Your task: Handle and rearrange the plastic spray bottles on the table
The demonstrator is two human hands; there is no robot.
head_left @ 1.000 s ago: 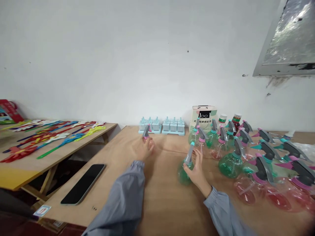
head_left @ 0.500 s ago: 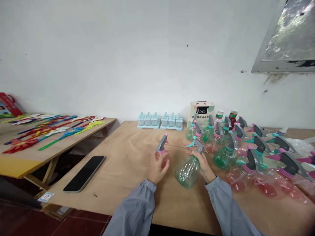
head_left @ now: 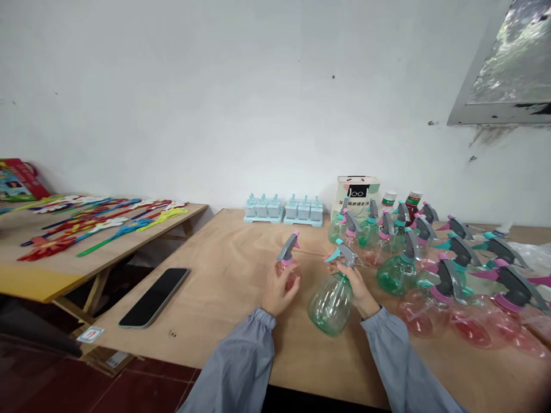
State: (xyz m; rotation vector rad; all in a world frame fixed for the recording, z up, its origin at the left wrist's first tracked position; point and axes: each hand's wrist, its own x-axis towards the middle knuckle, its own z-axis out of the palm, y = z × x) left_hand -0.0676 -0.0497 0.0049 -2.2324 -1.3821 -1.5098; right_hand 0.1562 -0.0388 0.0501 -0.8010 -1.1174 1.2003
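My left hand is closed around a small pink spray bottle, whose grey and pink trigger head rises above my fingers. In my right hand is a larger clear green spray bottle, gripped at its neck under a grey and turquoise trigger head. This green bottle tilts, its base toward me and slightly left. The two bottles are apart, side by side over the wooden table. Just right of my right hand stands another green spray bottle, and a pink spray bottle is nearer to me.
Several more pink and green spray bottles crowd the table's right side. Pale blue ice-pop moulds, a paper bag and white-capped bottles stand along the wall. A phone lies at left. Colourful flower-shaped crafts cover another table.
The view has shifted slightly, so the surroundings appear a little to the right. Both hands keep hold of their spray bottles, with almost no movement over the table.
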